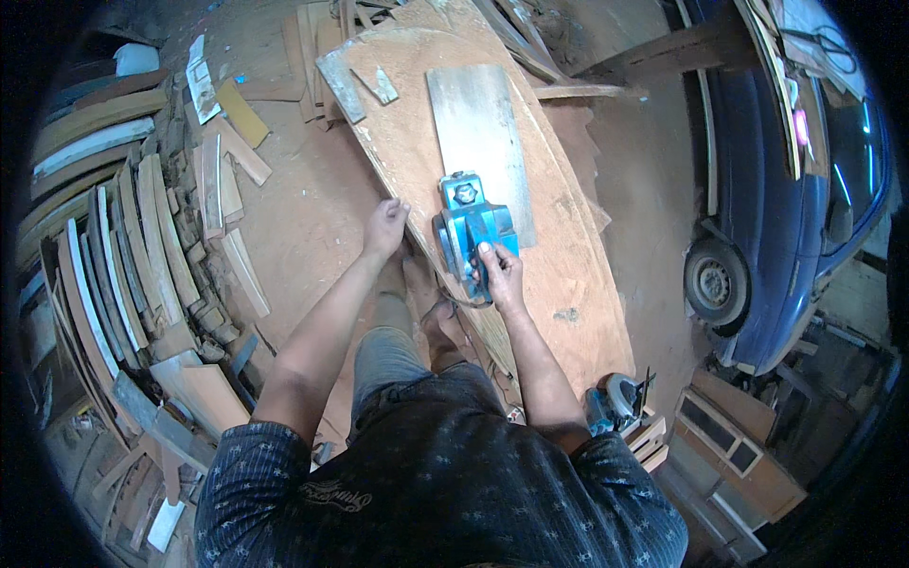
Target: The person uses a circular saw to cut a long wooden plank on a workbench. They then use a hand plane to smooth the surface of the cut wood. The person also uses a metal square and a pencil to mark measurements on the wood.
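My right hand (501, 275) is wrapped round the rear handle of a blue electric hand planer (480, 227). The planer rests on the near end of a flat, pale wooden board (473, 109), which lies lengthwise on the sawdust-covered workbench (559, 284). A dark cord curves from the planer's back toward the bench's left edge. My left hand (385, 227) is at that same edge, left of the planer, its fingers curled closed. Whether those fingers grip the edge or something small cannot be made out.
Wood offcuts (379, 85) lie on the bench's far left. Stacked planks (123, 256) fill the floor at left. Another blue power tool (614, 402) sits by the bench's near right corner. A blue vehicle (776, 189) stands at right, beside a wooden cabinet frame (734, 445).
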`<state>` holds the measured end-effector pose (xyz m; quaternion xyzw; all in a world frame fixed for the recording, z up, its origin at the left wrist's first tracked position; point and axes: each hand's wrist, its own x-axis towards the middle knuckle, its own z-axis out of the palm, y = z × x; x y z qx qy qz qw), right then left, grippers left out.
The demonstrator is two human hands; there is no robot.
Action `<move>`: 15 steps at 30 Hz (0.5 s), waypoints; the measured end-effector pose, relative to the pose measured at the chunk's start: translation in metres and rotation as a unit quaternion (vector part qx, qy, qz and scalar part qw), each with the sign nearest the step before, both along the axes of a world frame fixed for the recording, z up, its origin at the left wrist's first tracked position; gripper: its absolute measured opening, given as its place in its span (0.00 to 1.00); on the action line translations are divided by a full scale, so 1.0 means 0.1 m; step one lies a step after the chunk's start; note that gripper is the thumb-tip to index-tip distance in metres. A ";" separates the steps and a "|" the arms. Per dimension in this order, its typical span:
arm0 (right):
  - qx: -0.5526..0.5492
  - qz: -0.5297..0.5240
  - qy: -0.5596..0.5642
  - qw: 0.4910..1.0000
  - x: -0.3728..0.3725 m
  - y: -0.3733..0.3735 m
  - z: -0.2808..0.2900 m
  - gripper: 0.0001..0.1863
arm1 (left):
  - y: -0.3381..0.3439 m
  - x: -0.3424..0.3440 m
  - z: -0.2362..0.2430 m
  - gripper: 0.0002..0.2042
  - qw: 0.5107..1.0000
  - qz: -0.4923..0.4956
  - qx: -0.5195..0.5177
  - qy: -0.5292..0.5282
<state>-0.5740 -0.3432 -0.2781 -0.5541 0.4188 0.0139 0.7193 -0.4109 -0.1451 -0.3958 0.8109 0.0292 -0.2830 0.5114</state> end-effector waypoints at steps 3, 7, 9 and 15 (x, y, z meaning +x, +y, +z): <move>0.024 -0.009 0.001 1.000 -0.35 0.03 -0.03 0.18 | -0.48 0.12 -0.08 0.21 0.997 0.039 -0.031 0.062; -0.008 0.000 0.008 1.000 -0.81 0.11 -0.08 0.21 | -0.92 0.16 0.07 0.24 0.985 -0.042 0.052 0.162; -0.010 -0.018 0.008 1.000 -1.02 0.17 0.01 0.22 | -1.05 0.06 0.08 0.29 0.970 -0.082 0.107 0.200; -0.154 -0.064 0.075 0.983 -1.85 0.10 0.41 0.20 | -1.86 -0.57 0.74 0.56 0.940 -0.061 0.322 0.094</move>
